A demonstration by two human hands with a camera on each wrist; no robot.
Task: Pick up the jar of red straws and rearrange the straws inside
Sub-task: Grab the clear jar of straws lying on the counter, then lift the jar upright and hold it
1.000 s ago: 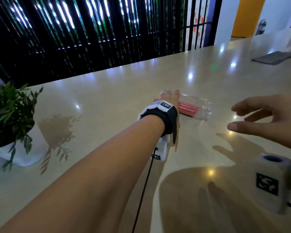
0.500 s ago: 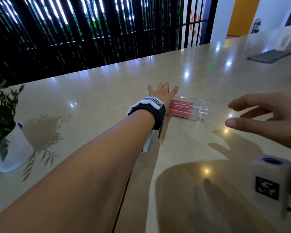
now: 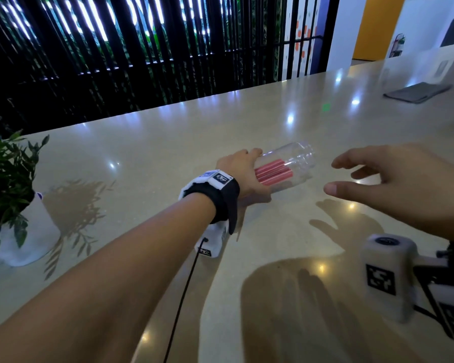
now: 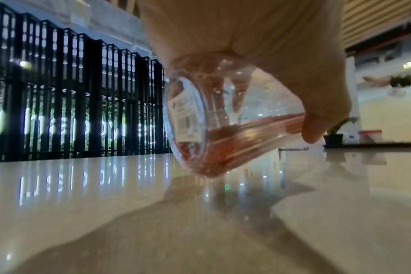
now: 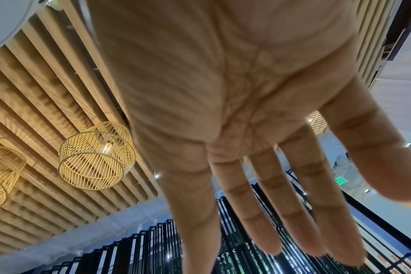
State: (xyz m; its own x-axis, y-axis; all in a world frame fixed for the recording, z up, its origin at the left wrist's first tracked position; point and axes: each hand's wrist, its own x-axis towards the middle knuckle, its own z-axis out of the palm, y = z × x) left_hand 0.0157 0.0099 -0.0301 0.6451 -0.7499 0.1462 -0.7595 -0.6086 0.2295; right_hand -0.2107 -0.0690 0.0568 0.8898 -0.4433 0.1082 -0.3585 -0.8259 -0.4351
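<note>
A clear jar (image 3: 296,159) holds a bundle of red straws (image 3: 273,172) lying along its lower side. My left hand (image 3: 244,174) grips the jar round its closed end, fingers over the top and thumb underneath. The jar is tilted, its open mouth pointing right and slightly up, just above the beige counter (image 3: 168,142). The left wrist view shows the jar (image 4: 214,129) from its base, clear of the counter, with the straws (image 4: 225,146) at the bottom and my thumb (image 4: 317,128) on its side. My right hand (image 3: 336,176) hovers open to the right of the mouth, not touching it; its fingers (image 5: 270,185) are spread.
A potted plant (image 3: 5,179) in a white pot stands at the counter's left edge. A dark flat object (image 3: 417,92) lies far right at the back. A black slatted screen (image 3: 116,61) runs behind the counter's far edge.
The jar lay flat under my left hand; now that hand has wrapped round its base and raised it, mouth tilted up. My right hand stays open near the mouth.
</note>
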